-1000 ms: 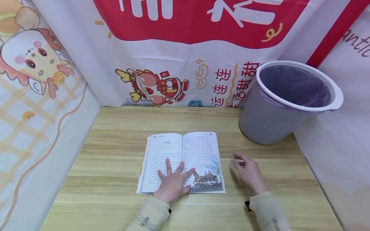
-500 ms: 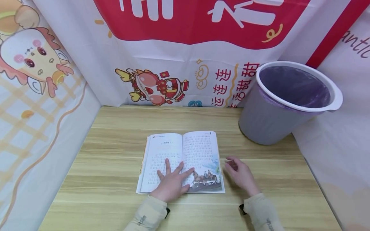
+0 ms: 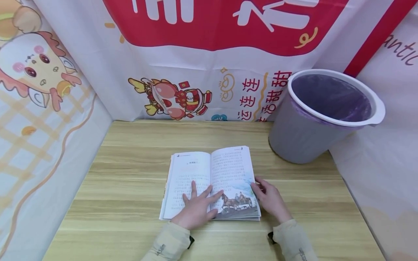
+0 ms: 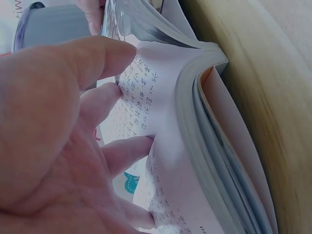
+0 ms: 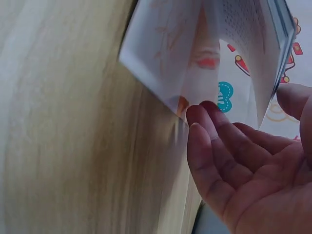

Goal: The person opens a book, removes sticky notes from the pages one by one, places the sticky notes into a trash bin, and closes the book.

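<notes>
An open book (image 3: 192, 170) lies on the wooden table, its right page showing a horse-and-cart picture (image 3: 236, 203). My left hand (image 3: 195, 210) rests over the lower middle of both pages with its fingers spread. In the left wrist view, the fingertips of this left hand (image 4: 73, 141) press the printed paper beside the curved spine. At the book's right edge, my right hand (image 3: 271, 199) holds the pages, thumb on top and fingers beneath. The right wrist view shows those fingers (image 5: 219, 151) at the lower leaves, and the raised pages (image 5: 253, 44) fanning apart near the thumb.
A grey bin (image 3: 300, 134) with a purple liner stands at the table's back right corner. Printed white cloth (image 3: 202, 65) hangs behind the table (image 3: 130, 239), and more cloth covers both sides.
My right hand has moved left from the bare table to the book's right edge and taken hold of it. The book has shifted slightly right, its right side lifting. My left hand stays on it.
</notes>
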`<state>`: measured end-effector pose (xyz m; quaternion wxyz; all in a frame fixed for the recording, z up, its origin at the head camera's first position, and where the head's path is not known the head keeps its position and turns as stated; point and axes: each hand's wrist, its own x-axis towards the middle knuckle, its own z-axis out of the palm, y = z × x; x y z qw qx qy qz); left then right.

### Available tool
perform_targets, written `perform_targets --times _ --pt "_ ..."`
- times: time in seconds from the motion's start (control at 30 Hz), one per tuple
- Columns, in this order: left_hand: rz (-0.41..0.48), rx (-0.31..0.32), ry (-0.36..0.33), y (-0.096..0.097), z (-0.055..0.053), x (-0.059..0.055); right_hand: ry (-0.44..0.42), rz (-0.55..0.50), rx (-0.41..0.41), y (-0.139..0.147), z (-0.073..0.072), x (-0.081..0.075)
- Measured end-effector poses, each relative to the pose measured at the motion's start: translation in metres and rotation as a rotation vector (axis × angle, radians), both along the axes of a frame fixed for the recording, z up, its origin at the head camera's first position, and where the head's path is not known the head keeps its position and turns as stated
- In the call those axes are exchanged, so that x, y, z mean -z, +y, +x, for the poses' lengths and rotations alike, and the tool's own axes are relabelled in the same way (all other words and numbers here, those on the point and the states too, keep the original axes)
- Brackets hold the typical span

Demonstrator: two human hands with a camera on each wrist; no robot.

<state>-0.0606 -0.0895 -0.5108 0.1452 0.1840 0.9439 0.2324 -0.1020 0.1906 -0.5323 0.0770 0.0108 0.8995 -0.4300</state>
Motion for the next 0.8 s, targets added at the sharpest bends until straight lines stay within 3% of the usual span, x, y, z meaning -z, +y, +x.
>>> perform_targets --times 0.2,0.4,0.5,0.67,0.8 --pt "-0.005 0.011 0.013 0.004 0.000 0.001 0.013 -0.035 0.059 0.003 0.005 -0.001" --pt "0.005 0.009 0.020 0.006 0.000 0.002 -0.225 -0.436 0.145 0.004 0.005 -0.015" --pt "0.008 0.006 0.022 0.007 0.000 0.002 -0.299 -0.521 0.154 0.006 0.004 -0.020" --pt "0.008 0.003 0.024 0.008 0.001 0.002 -0.344 -0.501 0.148 0.007 0.002 -0.021" --pt "0.011 0.006 0.026 0.008 0.001 0.001 -0.303 -0.430 0.133 0.009 0.000 -0.016"
